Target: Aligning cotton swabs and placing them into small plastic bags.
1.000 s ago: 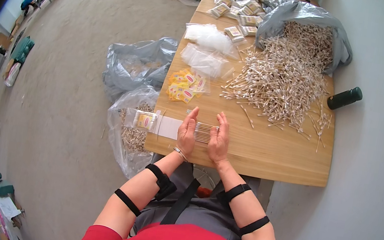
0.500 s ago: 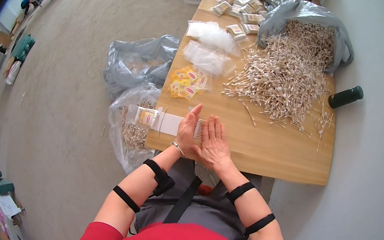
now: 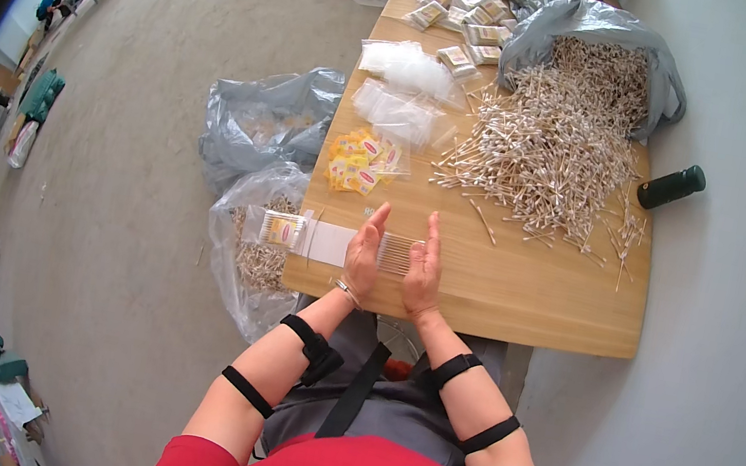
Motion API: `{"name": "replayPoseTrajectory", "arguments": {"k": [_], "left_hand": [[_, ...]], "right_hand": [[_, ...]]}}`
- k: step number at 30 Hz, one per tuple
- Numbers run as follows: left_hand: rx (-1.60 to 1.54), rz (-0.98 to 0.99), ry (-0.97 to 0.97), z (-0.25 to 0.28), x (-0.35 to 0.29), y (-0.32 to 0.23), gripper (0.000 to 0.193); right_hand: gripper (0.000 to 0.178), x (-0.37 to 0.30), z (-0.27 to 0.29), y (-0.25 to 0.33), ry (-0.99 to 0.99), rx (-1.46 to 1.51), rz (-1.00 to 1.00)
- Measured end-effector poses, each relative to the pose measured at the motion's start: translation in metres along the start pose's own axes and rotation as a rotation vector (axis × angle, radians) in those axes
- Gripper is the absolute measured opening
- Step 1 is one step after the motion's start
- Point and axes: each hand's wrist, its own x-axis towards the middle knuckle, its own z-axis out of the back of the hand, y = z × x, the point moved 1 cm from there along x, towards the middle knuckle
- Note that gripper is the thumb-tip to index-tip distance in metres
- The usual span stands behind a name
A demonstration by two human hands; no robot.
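Note:
A row of cotton swabs [image 3: 396, 255] lies side by side on the table near its front edge. My left hand [image 3: 363, 253] stands on edge at the row's left end, fingers stretched and together. Facing it, my right hand [image 3: 424, 269] is also upright on edge at the right end, fingers straight, its thumb over the swab ends. Neither hand is wrapped around anything. To the left of my left hand lies a white strip [image 3: 329, 243], partly hidden by that hand. Beyond it, a clear packet of cotton swabs [image 3: 281, 229] with a yellow label reaches the table's left edge.
A large heap of loose swabs [image 3: 546, 144] spills from a grey plastic bag [image 3: 670, 80]. Yellow labels [image 3: 356, 166], clear bags [image 3: 398, 111] and filled packets [image 3: 483, 19] line the table's left side. A dark green bottle [image 3: 672, 187] lies at right. Plastic bags [image 3: 263, 121] stand left of the table.
My right hand has turned from lying palm down over the swabs to standing on edge at their right end, uncovering the row. My left hand has hardly moved.

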Motion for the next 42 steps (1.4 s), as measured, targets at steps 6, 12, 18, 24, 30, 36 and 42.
{"name": "replayPoseTrajectory", "arguments": {"k": [6,12,18,24,30,36,42], "left_hand": [[-0.054,0.009,-0.039,-0.001,0.000,0.001,0.064],[-0.074,-0.013,-0.038,0.002,-0.001,0.001,0.063],[-0.075,0.013,-0.001,-0.002,0.002,-0.003,0.059],[0.378,-0.096,0.025,0.019,-0.012,-0.013,0.045],[1.266,-0.297,0.408,0.021,-0.061,-0.044,0.049],[1.410,-0.245,0.444,0.015,-0.065,-0.045,0.060],[1.426,-0.240,0.454,0.013,-0.065,-0.044,0.063]], "right_hand": [[0.060,-0.003,0.009,0.002,0.112,-0.016,0.011],[0.086,-0.017,0.018,0.005,0.554,-0.977,0.198],[0.096,-0.020,0.016,0.006,0.500,-1.104,0.231],[0.106,-0.020,0.016,0.010,0.523,-1.044,0.227],[0.115,-0.020,0.017,0.004,0.550,-1.211,0.231],[0.115,-0.021,0.015,0.001,0.490,-1.106,0.281],[0.113,-0.021,0.015,0.001,0.498,-1.130,0.258]]}}
